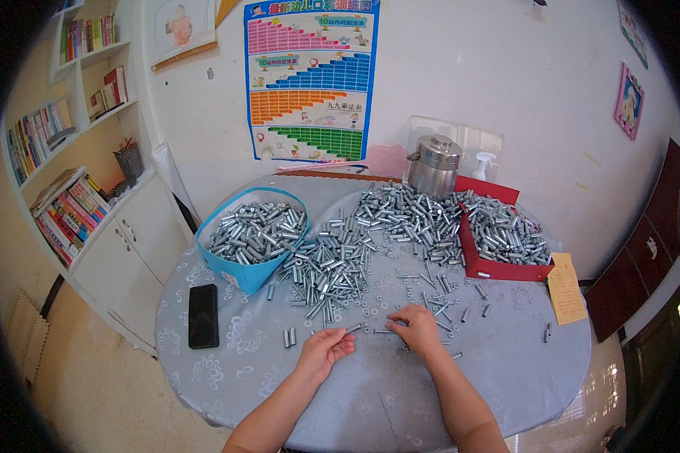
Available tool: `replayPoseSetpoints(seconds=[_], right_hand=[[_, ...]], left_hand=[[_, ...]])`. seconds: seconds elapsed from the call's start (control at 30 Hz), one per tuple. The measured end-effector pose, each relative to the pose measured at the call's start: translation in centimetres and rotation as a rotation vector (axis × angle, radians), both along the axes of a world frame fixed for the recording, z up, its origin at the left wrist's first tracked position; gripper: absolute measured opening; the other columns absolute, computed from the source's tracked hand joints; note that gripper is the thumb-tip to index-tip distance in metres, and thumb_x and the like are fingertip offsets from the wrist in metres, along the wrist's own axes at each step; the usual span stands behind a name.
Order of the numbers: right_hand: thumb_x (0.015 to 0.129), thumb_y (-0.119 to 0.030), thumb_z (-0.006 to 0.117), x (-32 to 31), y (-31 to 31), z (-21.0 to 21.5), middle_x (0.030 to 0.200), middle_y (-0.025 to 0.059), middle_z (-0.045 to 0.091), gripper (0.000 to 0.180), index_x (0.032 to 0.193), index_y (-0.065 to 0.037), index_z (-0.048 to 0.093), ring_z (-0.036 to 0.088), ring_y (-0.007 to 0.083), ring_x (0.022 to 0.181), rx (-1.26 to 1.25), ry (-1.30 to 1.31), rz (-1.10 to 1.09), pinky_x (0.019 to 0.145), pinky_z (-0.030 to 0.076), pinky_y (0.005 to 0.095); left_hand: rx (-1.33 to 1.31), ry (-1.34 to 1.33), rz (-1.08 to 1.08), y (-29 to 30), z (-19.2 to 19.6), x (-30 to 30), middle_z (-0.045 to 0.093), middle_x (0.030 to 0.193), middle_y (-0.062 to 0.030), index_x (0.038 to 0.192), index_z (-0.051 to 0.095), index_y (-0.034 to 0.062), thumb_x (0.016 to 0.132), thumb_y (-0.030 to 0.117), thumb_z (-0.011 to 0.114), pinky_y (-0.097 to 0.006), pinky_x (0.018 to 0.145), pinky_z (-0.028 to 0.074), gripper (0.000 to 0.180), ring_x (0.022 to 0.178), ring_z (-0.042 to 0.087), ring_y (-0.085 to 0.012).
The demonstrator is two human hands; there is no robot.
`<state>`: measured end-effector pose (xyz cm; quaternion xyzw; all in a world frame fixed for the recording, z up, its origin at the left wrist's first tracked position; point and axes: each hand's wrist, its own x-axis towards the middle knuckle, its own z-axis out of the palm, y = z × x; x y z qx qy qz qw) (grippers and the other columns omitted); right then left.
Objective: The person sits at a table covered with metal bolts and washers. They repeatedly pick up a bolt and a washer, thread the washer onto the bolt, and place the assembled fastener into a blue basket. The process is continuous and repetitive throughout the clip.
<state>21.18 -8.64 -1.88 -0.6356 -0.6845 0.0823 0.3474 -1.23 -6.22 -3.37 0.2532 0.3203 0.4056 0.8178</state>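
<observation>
Two hands and lots of shiny metal bits on a gray worktop (238,389).
The left hand (325,352) pinches a thin silver bolt (354,328) between its fingers, and the bolt points to the right, near the front of the worktop. The right hand (418,331) is close by, with its fingers bent close together at a small silver rod (382,331); I can't tell if they grip it. Just past the hands is a big messy pile of metal bits (329,264). A blue box (242,275) full of them sits on the left, near a black phone (203,317), and a full red box (506,270) sits on the right.
</observation>
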Motion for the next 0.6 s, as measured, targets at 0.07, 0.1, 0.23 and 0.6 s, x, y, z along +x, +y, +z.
replayPoseSetpoints(seconds=[0.07, 0.1, 0.23, 0.6], right_hand=[[0.066, -0.022, 0.065, 0.3, 0.0, -0.1, 0.076, 0.0082, 0.061, 0.019, 0.079, -0.008, 0.066, 0.056, 0.0254, 0.074, -0.019, -0.081, 0.042, 0.067, 0.043, 0.0352], [0.066, -0.023, 0.066, 0.3, 0.0, -0.1, 0.075, 0.0080, 0.060, 0.020, 0.079, -0.009, 0.066, 0.056, 0.0253, 0.074, -0.017, -0.099, 0.059, 0.067, 0.043, 0.0352], [0.067, -0.024, 0.065, 0.4, 0.0, 0.3, 0.074, 0.0080, 0.060, 0.020, 0.079, -0.009, 0.066, 0.056, 0.0260, 0.075, -0.005, -0.147, 0.103, 0.067, 0.043, 0.0359], [0.076, -0.009, 0.063, -2.2, -0.2, 1.0, 0.084, 0.0013, 0.061, 0.018, 0.093, -0.003, 0.062, 0.054, 0.0070, 0.077, -0.222, 0.958, 0.255, 0.069, 0.042, 0.0207]], left_hand=[[-0.005, 0.002, 0.009, 0.0, -0.1, 0.1, 0.060, 0.085, -0.0149, 0.089, 0.053, -0.0020, 0.082, 0.011, 0.055, -0.029, 0.067, 0.052, 0.015, 0.070, 0.060, -0.0174], [-0.005, -0.003, 0.017, 0.0, 0.0, 0.0, 0.060, 0.084, -0.0148, 0.089, 0.053, -0.0020, 0.082, 0.011, 0.054, -0.029, 0.067, 0.052, 0.015, 0.070, 0.060, -0.0174], [0.021, -0.056, 0.025, -0.1, 0.5, 0.0, 0.060, 0.084, -0.0145, 0.090, 0.053, -0.0018, 0.082, 0.011, 0.054, -0.028, 0.066, 0.052, 0.015, 0.070, 0.060, -0.0170], [0.010, -0.111, -0.043, 0.3, 0.0, -0.1, 0.061, 0.084, -0.0136, 0.089, 0.054, -0.0009, 0.083, 0.011, 0.054, -0.027, 0.064, 0.052, 0.014, 0.067, 0.060, -0.0159]])
